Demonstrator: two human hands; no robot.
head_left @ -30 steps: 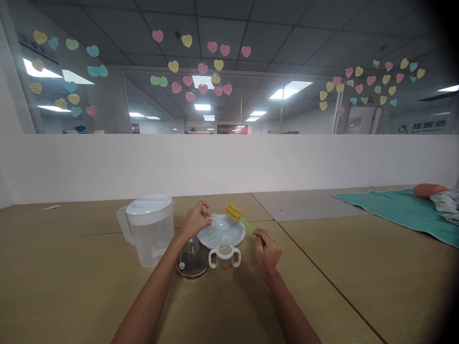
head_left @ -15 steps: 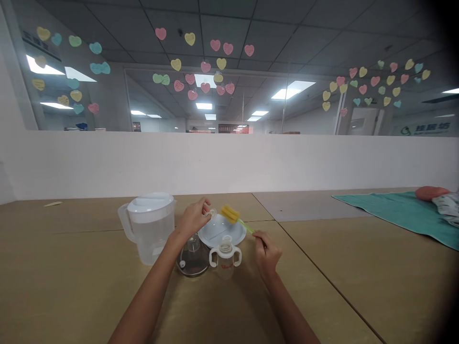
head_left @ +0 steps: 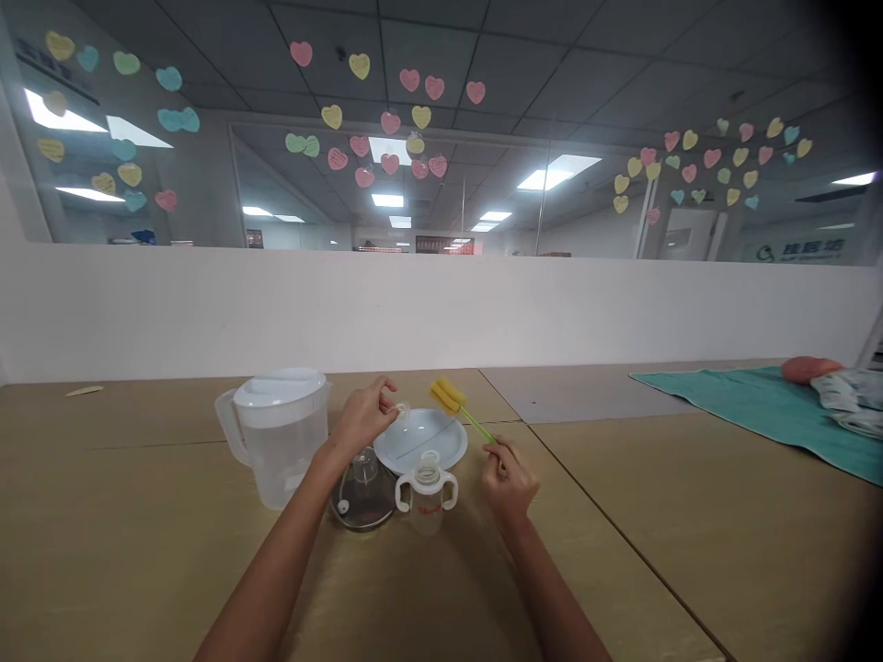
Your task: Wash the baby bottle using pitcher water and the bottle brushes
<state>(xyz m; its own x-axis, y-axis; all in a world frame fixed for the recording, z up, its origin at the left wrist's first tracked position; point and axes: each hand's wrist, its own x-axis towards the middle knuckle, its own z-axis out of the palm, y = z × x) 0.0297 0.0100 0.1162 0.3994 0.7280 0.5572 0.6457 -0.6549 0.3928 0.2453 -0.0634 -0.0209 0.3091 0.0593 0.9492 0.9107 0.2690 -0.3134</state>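
Observation:
Pinched in my left hand (head_left: 364, 416) is a small clear piece that looks like a bottle teat (head_left: 403, 410), above the left rim of a white bowl (head_left: 448, 450). My right hand (head_left: 510, 480) is closed around the green handle of a sponge brush (head_left: 448, 396). Its yellow sponge head points up and left, over the bowl's far right side, apart from the teat. In front of the bowl stands a baby bottle (head_left: 426, 507) without a top, with two white handles. To its left, a round metal tray (head_left: 365, 519) carries a clear cap (head_left: 364, 466) and a small white part.
A lidded clear pitcher (head_left: 280, 460) holding liquid stands left of my left forearm. A green towel (head_left: 745, 400) lies at the far right with a reddish item and a patterned cloth on it. Behind the table runs a white wall (head_left: 441, 313) below a window with heart-shaped notes.
The sponge head has drawn slightly away from the teat, and the brush now stands more steeply. Both hands keep their grips. The whole view has shifted a little.

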